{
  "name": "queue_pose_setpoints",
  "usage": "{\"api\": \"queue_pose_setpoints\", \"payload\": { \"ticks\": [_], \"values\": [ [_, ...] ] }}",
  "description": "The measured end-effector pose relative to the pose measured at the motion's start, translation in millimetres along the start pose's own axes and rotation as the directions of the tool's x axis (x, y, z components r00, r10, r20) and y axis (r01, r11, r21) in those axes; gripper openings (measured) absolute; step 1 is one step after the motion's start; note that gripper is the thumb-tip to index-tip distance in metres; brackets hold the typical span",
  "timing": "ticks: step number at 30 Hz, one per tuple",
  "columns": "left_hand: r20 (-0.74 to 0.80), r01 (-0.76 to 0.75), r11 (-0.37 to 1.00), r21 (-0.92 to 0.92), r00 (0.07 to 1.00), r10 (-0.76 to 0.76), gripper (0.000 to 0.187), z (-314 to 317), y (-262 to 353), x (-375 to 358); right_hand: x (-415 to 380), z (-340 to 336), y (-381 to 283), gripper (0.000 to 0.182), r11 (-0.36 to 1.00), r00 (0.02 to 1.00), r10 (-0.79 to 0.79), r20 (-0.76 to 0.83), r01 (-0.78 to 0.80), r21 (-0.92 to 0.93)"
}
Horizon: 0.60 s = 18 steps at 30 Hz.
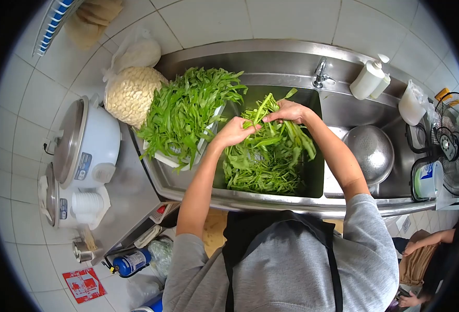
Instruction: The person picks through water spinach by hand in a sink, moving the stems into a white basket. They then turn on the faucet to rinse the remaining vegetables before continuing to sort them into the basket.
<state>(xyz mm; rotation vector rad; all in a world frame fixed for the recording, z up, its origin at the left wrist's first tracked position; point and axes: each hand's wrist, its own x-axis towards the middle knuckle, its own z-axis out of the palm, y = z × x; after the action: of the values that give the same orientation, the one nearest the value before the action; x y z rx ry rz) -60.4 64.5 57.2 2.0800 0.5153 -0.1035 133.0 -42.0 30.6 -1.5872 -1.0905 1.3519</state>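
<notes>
Both my hands are over the left basin of a steel sink [318,200]. My left hand [233,131] has its fingers closed on green stems. My right hand [291,111] pinches the same bunch of stems [263,108], close beside my left fingertips, with leaves hanging below it. Under my hands, leafy greens and cut stems [263,174] fill much of the basin. A large heap of green leaves [188,104] rests in a white container [204,148] at the left of the basin.
A bag of pale pieces [133,93] sits behind the leaves. Two rice cookers [97,145] stand left. A faucet [320,75], soap bottles [367,80] and a metal bowl [370,153] are right, beside fans [450,140]. Another person [429,244] is at the lower right.
</notes>
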Motion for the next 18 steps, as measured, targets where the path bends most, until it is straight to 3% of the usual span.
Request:
{"api": "queue_pose_setpoints", "payload": {
  "ticks": [2,5,11,18],
  "values": [
    [-0.024,-0.015,1.000,0.013,1.000,0.015,0.025,-4.6,-8.9,3.5,-2.1,-6.0,-1.6,0.033,0.994,0.999,0.031,-0.031,-0.034,-0.102],
    [-0.092,0.031,0.983,0.180,0.996,-0.014,0.027,-12.3,1.3,-1.2,-11.9,-8.7,-14.0,0.038,0.929,0.986,0.121,-0.112,-0.152,-0.336],
    [-0.310,0.026,0.925,0.378,0.945,0.100,0.035,-19.3,0.6,-6.6,-14.3,-29.2,-8.9,0.030,0.983,0.997,0.074,-0.026,-0.078,-0.164],
    [-0.165,0.097,0.931,0.352,0.985,-0.041,0.029,-26.7,4.4,-21.7,-24.6,-52.0,3.2,0.022,0.970,0.978,0.143,-0.152,-0.169,-0.174]
  ]
}}
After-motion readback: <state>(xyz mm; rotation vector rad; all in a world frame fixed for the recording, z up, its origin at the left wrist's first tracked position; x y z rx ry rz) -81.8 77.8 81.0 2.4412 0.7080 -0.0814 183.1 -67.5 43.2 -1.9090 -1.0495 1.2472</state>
